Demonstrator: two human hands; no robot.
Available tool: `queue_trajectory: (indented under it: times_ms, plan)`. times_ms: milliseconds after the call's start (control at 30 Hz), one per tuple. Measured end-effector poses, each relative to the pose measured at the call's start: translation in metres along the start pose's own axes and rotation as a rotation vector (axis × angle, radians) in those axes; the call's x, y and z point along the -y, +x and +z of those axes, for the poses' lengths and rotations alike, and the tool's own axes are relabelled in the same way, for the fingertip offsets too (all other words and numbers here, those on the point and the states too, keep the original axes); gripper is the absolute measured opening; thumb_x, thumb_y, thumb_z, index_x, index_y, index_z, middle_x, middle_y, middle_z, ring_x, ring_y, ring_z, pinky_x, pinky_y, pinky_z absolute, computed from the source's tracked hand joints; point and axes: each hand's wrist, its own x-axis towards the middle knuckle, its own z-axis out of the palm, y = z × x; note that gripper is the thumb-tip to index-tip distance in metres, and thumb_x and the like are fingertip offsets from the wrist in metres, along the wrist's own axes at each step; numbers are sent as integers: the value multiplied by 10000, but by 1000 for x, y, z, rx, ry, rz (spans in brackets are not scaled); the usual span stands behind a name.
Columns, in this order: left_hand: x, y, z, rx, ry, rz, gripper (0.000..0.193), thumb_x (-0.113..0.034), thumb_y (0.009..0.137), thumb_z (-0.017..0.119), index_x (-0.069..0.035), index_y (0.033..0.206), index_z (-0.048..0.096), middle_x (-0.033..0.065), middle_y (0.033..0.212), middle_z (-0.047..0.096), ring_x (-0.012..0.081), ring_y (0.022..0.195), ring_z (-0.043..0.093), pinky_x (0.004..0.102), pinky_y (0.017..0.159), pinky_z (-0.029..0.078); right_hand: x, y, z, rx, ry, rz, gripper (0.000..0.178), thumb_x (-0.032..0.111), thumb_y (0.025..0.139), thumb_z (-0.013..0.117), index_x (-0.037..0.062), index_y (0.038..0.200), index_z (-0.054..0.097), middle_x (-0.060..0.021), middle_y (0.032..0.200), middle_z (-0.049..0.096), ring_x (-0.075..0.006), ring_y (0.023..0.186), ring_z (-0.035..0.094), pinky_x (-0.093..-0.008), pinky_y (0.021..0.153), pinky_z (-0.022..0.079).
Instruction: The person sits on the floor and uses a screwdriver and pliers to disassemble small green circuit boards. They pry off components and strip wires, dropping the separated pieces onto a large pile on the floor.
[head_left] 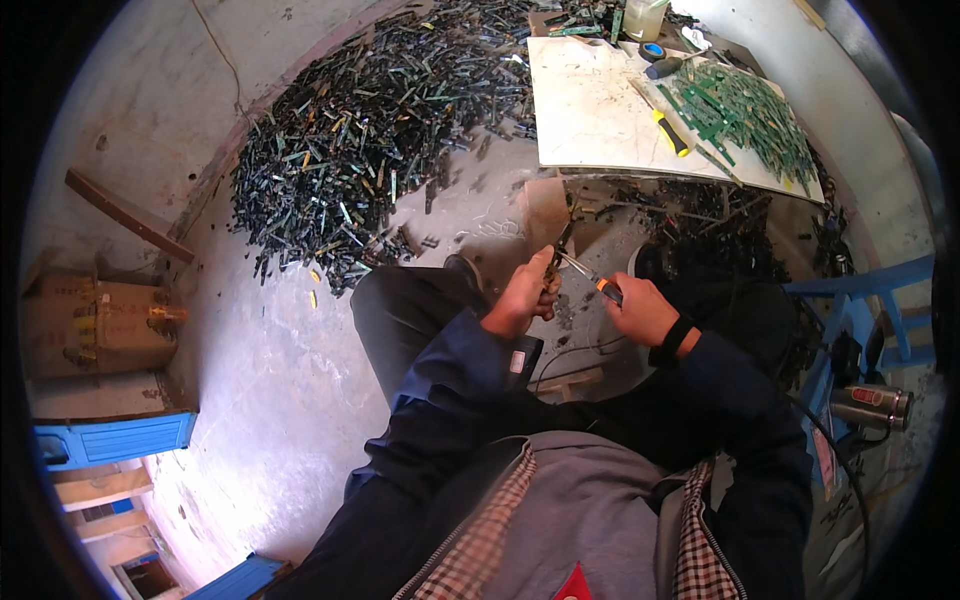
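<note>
My left hand (522, 297) holds a small dark strip-shaped circuit board (562, 243) upright between its fingers, above my lap. My right hand (640, 312) grips a screwdriver with an orange and black handle (608, 291); its thin metal shaft points up and left to the board. Both hands are close together, about a hand's width apart. I sit with my knee in dark trousers (400, 310) to the left.
A big heap of green and black circuit strips (370, 130) covers the floor behind. A white board (600, 110) carries a yellow-handled screwdriver (672, 133), tape and a pile of green strips (745, 110). A cardboard box (95, 325) stands left, a blue stool (870, 300) and a metal heat tool (872, 405) right.
</note>
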Motion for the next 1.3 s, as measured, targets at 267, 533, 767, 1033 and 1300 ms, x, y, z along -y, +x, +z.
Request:
queue_trajectory:
  times_ms: [267, 533, 767, 1033, 1300]
  plan:
    - [-9, -4, -9, -52, -2, 198, 593, -618, 907, 357, -102, 635, 463, -14, 522, 371, 112, 414, 306, 271, 443, 355, 8, -14, -19, 453, 1149, 389, 215, 236, 880, 596, 41, 935, 526, -26, 709, 532, -138, 594, 538, -294, 490, 430]
    - [-17, -9, 4, -290, 302, 470, 573, -531, 930, 401, -38, 675, 543, -1, 578, 463, 91, 498, 408, 264, 460, 339, 25, -27, -15, 653, 1534, 416, 279, 314, 903, 579, 48, 974, 535, -58, 746, 529, -162, 617, 531, -293, 496, 435]
    - [-6, 10, -16, -294, 495, 677, 419, -339, 944, 493, -3, 708, 575, 0, 660, 537, 86, 613, 451, 255, 574, 368, 25, -28, -2, 783, 1582, 434, 328, 360, 911, 568, 46, 1003, 537, -67, 763, 529, -166, 615, 515, -293, 497, 436]
    - [-2, 10, -11, -185, 439, 618, 518, -416, 960, 476, 38, 723, 553, 18, 582, 453, 100, 604, 412, 303, 558, 382, 28, -30, -8, 747, 1600, 421, 370, 389, 916, 555, 36, 1024, 527, -77, 762, 525, -167, 606, 513, -293, 489, 436]
    - [-20, -9, 4, -159, 496, 540, 538, -441, 976, 430, 25, 731, 543, 4, 601, 435, 86, 625, 382, 299, 559, 362, 26, -30, -13, 652, 1556, 373, 415, 418, 924, 534, 12, 1014, 537, -79, 769, 536, -164, 599, 521, -285, 480, 437]
